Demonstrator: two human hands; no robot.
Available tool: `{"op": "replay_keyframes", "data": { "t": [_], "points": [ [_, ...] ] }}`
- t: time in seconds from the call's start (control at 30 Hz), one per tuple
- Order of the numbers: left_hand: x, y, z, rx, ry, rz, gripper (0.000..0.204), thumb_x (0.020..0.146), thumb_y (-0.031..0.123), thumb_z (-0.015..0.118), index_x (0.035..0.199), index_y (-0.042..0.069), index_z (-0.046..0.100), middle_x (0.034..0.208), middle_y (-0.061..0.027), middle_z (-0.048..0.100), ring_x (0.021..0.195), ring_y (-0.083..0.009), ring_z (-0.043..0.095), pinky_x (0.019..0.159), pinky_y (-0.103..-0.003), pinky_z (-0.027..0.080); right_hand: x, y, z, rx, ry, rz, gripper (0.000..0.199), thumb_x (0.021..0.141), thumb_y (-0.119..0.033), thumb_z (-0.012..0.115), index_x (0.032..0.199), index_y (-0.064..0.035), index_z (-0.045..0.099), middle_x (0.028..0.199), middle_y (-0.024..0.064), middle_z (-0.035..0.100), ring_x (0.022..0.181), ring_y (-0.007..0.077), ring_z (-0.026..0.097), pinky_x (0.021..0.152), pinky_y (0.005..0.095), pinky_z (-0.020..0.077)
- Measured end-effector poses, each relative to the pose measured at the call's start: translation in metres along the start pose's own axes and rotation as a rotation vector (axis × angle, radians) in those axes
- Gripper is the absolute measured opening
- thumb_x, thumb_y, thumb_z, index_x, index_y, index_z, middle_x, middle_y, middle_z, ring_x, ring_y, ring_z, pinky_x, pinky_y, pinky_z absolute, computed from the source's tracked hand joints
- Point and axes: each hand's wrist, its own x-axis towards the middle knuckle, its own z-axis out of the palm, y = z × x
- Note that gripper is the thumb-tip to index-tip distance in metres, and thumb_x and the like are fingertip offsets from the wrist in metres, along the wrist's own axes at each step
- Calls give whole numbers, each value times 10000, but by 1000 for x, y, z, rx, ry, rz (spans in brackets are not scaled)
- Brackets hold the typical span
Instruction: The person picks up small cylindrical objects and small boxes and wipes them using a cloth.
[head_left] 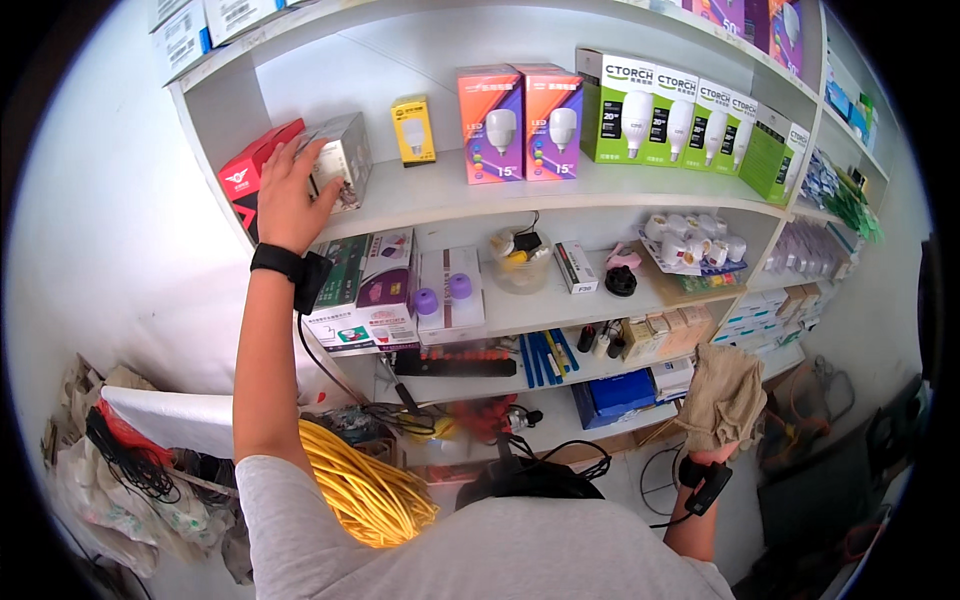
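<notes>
In the head view, the left arm reaches up from the lower edge toward 10 o'clock, with a black strap around the wrist. The left hand is wide, palm down, with fingers spread; it touches a greyish-white box, between 10 and 11 o'clock on the upper shelf. This box is a carton, its printed front partly covered by the hand. A red box stands just beside it, toward 9 o'clock. The right forearm is raised at 4 o'clock; its right hand holds a beige cloth, wrinkled and bunched. The cloth hides the fingers, so I cannot tell their exact grip.
</notes>
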Motion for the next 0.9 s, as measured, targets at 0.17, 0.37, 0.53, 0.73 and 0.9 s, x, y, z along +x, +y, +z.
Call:
{"op": "replay_keyframes", "data": {
  "t": [0.17,0.37,0.53,0.73,0.9],
  "points": [
    [-1,8,2,20,35,-53,512,754,274,694,1218,131,531,1352,-199,415,1269,-392,348,1037,-452,300,10,-6,-1,19,9,7,567,931,-450,402,1388,-123,322,1405,119,362,1258,322,382,1038,484,338],
    [1,27,-1,77,154,-67,486,704,265,758,1094,81,533,1352,-184,426,1282,-387,325,1034,-457,292,20,-7,-1,39,26,31,570,930,-452,402,1387,-122,320,1402,121,365,1254,323,386,1034,485,344],
    [-1,39,-4,27,194,-26,420,679,198,776,980,68,513,1277,-149,511,1226,-373,397,993,-441,330,21,1,6,-77,-62,2,578,928,-461,398,1385,-117,321,1401,121,363,1251,329,387,1021,486,361],
    [-7,44,4,-159,209,-100,335,704,99,713,978,66,524,1247,-143,531,1151,-347,468,952,-413,368,52,13,-20,79,-577,128,589,928,-476,385,1387,-112,316,1406,123,356,1259,338,375,1036,484,349],
    [-17,45,-1,-270,326,-163,453,688,54,711,1093,69,510,1324,-178,443,1164,-340,456,927,-392,395,-5,29,67,85,-450,285,586,919,-490,391,1395,-160,308,1429,101,334,1282,336,350,1015,617,304]
  ]
}}
